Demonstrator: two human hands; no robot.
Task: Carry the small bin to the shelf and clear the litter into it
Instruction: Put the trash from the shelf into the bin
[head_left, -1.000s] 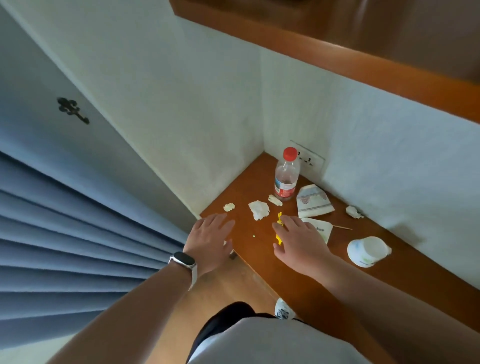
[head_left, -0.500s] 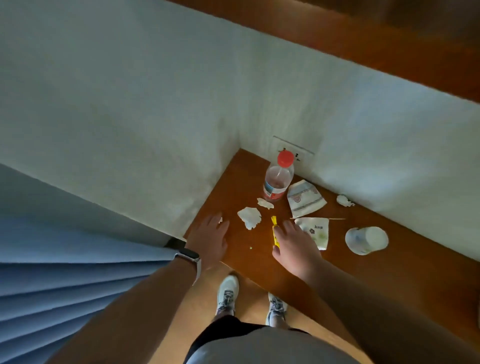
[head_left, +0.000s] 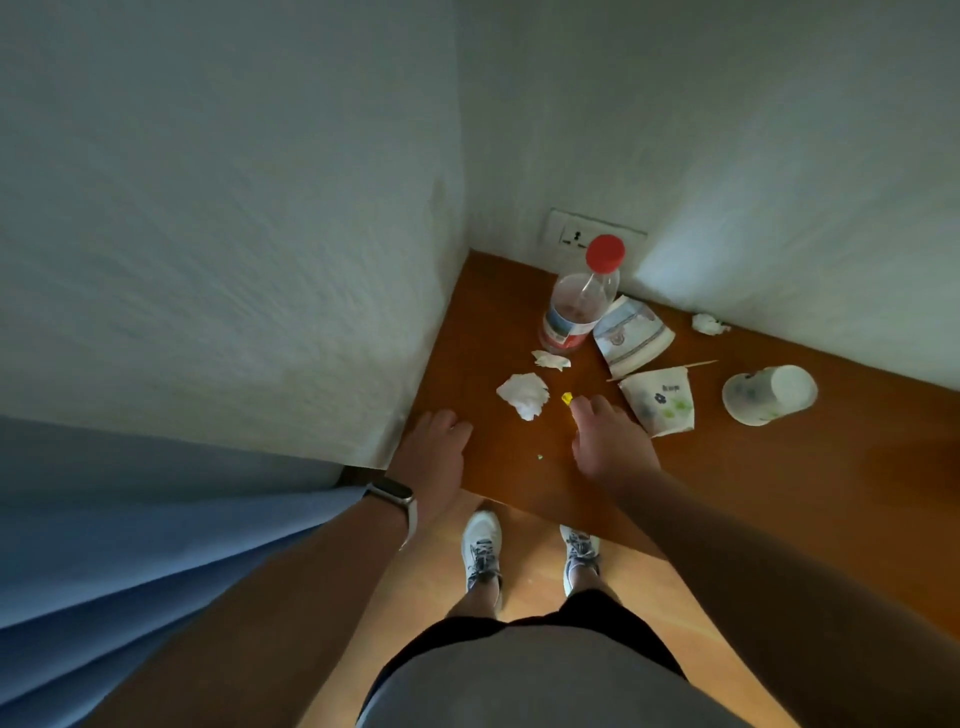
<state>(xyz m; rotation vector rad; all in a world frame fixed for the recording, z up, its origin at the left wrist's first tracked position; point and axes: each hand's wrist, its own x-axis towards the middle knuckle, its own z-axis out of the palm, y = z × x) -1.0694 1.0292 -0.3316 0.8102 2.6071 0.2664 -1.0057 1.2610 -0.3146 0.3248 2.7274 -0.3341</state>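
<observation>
Now both hands — left hand (head_left: 435, 453), right hand (head_left: 609, 441) — near shelf (head_left: 779, 493) edge.

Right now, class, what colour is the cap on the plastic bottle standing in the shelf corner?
Red. The cap tops the clear bottle, seen in the head view.

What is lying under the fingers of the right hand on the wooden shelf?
A small yellow scrap shows just past the fingertips of the right hand. The hand covers the rest of it, so its full length and any grip cannot be seen.
</observation>
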